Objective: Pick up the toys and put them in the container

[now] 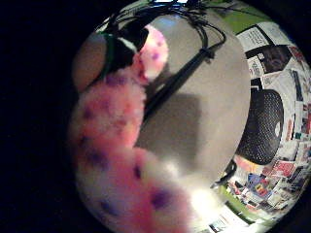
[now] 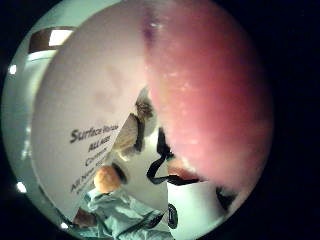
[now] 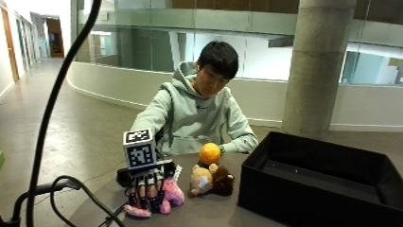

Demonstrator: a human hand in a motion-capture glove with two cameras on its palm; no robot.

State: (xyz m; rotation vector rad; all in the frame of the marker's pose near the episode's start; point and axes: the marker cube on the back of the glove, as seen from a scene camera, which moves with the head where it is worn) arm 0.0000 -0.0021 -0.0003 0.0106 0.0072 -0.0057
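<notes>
Your black fabric container (image 3: 327, 182) sits open-topped on the table (image 3: 214, 208), well apart from your hand, so each toy needs a carry across. The brown plush animal (image 3: 211, 179) and orange ball (image 3: 209, 153) wait between it and your hand. Your gloved right hand (image 3: 148, 187) is curled down over the pink spotted plush toy (image 3: 169, 197), fingers wrapped round it, seemingly ready to lift.

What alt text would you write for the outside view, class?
A person's gloved right hand grips a pink plush toy on a grey table. Beside it lie a brown plush and an orange ball, next to an open black container.
</notes>
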